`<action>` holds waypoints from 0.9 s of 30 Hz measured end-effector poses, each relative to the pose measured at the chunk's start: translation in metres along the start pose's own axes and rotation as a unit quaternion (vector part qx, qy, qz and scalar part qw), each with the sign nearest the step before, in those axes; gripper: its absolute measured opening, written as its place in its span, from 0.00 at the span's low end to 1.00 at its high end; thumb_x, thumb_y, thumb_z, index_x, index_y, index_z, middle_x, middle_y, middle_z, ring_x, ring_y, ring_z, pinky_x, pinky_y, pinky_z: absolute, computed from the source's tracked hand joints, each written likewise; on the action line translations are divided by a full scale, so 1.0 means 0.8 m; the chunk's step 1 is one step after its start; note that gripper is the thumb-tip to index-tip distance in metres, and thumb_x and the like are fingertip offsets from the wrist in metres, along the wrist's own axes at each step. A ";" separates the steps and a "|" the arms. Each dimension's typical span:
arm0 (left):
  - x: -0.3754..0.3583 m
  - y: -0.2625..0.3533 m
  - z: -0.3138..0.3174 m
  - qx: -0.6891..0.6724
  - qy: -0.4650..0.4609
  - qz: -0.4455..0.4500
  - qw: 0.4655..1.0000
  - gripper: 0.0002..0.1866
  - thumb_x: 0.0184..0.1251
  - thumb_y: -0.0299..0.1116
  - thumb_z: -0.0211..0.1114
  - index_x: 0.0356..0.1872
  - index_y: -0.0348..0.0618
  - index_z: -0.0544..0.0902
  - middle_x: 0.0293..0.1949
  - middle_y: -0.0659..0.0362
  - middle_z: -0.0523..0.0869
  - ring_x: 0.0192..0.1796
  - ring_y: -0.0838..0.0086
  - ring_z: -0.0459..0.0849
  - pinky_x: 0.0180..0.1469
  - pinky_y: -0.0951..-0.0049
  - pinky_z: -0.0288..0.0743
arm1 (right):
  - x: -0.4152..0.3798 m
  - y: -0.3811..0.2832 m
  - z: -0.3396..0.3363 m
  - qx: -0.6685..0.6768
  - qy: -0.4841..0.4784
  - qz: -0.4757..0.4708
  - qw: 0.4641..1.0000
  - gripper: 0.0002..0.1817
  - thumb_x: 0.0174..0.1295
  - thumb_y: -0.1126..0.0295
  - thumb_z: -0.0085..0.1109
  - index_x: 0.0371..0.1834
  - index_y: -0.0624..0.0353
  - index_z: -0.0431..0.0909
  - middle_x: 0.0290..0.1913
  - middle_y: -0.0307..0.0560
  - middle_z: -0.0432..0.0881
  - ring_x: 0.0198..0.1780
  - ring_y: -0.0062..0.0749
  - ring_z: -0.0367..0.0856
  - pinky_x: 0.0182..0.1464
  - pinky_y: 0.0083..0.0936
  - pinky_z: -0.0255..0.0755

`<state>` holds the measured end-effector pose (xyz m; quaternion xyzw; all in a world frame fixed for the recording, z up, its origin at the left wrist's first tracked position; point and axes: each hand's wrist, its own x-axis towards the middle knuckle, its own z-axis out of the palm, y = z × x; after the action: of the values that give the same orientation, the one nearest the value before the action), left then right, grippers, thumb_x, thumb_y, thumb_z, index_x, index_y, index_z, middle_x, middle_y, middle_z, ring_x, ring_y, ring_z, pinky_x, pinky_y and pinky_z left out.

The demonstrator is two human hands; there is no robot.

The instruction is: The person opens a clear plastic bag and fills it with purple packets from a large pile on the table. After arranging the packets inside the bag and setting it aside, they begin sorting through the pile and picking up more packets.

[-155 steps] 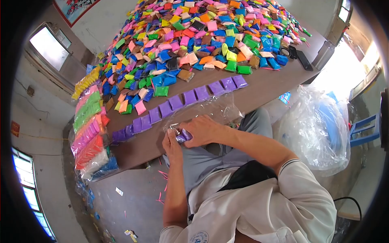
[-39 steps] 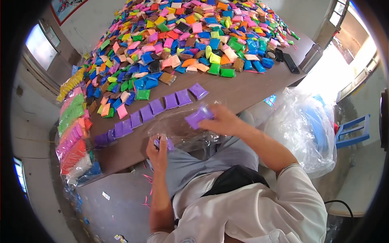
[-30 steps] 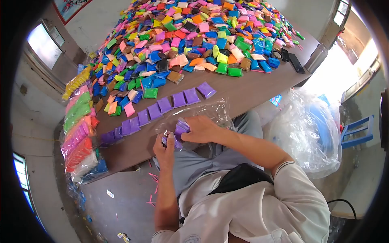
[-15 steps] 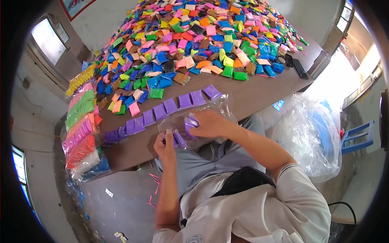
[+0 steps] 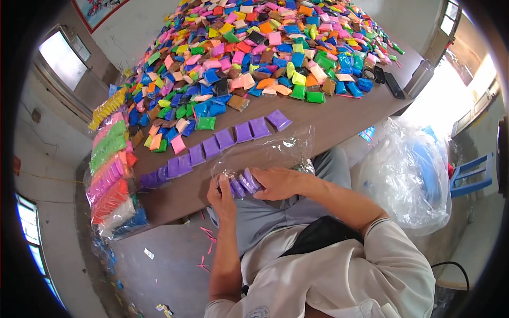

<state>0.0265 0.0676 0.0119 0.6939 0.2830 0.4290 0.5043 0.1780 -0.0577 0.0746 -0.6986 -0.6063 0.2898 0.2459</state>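
Over my lap at the table's near edge, my left hand is closed around the left side of a clear plastic bag and purple packets. My right hand grips the right end of the small stack of purple packets, fingers bent around it. The stack stands on edge between both hands, at the clear bag; its exact position in the bag's mouth is hard to make out. Beyond the hands, a slanting row of purple packets lies on the brown table.
A big heap of multicoloured packets covers the far table. Filled clear bags sorted by colour line the left edge. A phone and metal bottle lie at right. A large plastic sack stands beside a blue stool.
My right hand has moved down and left with its purple packets, bringing them against those at my left hand. The clear bag has shifted and spread along the table edge.
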 end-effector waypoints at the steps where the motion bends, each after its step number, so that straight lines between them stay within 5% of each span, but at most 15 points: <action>1: 0.000 0.000 0.000 0.000 -0.003 -0.003 1.000 0.16 0.77 0.39 0.56 0.41 0.34 0.83 0.35 0.62 0.83 0.38 0.80 0.76 0.43 0.76 0.71 | 0.000 -0.003 -0.001 -0.012 0.000 0.007 1.000 0.31 0.60 0.58 0.62 0.57 0.72 0.65 0.38 0.70 0.82 0.44 0.64 0.81 0.48 0.47 0.74; 6: 0.005 -0.006 -0.004 -0.019 0.002 0.008 1.000 0.16 0.76 0.40 0.57 0.42 0.34 0.83 0.37 0.62 0.83 0.39 0.79 0.76 0.43 0.76 0.70 | 0.022 -0.009 0.006 -0.058 0.031 0.004 0.998 0.28 0.61 0.62 0.61 0.56 0.71 0.65 0.36 0.68 0.82 0.42 0.63 0.81 0.46 0.50 0.74; 15: 0.024 -0.028 -0.024 -0.077 0.007 -0.074 0.994 0.17 0.75 0.39 0.60 0.45 0.31 0.83 0.39 0.63 0.82 0.41 0.81 0.76 0.45 0.78 0.71 | 0.053 0.005 0.017 -0.139 0.170 -0.106 0.970 0.16 0.53 0.61 0.68 0.38 0.61 0.80 0.37 0.58 0.82 0.45 0.55 0.82 0.49 0.47 0.74; 27: 0.017 -0.030 -0.030 0.021 -0.033 -0.011 0.999 0.15 0.73 0.37 0.60 0.44 0.32 0.83 0.40 0.59 0.84 0.42 0.76 0.78 0.49 0.73 0.73 | 0.039 0.011 0.011 -0.111 0.118 -0.050 0.986 0.22 0.51 0.58 0.69 0.44 0.60 0.79 0.40 0.57 0.83 0.46 0.53 0.83 0.49 0.45 0.76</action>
<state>0.0132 0.0978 -0.0037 0.7150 0.2825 0.3940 0.5037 0.1812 -0.0279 0.0589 -0.7196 -0.6355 0.1235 0.2511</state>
